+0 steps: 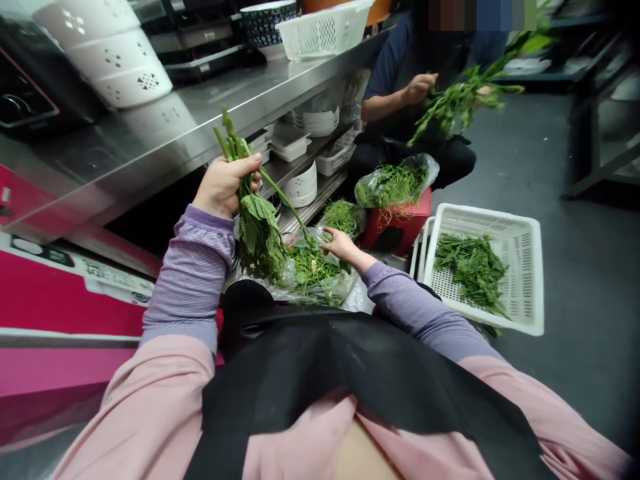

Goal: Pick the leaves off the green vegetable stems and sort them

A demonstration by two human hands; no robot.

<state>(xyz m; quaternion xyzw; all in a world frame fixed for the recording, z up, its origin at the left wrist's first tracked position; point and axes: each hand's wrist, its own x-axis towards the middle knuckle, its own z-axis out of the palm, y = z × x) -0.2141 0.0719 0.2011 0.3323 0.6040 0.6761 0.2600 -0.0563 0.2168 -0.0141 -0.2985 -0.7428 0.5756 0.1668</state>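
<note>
My left hand is closed around a bunch of leafy green stalks, stems up and leaves hanging down. One long stem slants from that bunch toward my right hand, whose fingers are pinched together at the stem's leafy lower end. Below my hands lies an open clear plastic bag with green trimmings in it. To the right, a white plastic basket holds a pile of green leaves.
A co-worker sits ahead, holding greens. A red stool bears another bag of greens. The steel counter edge runs along the left, with dishes on the shelves beneath and white pots on top.
</note>
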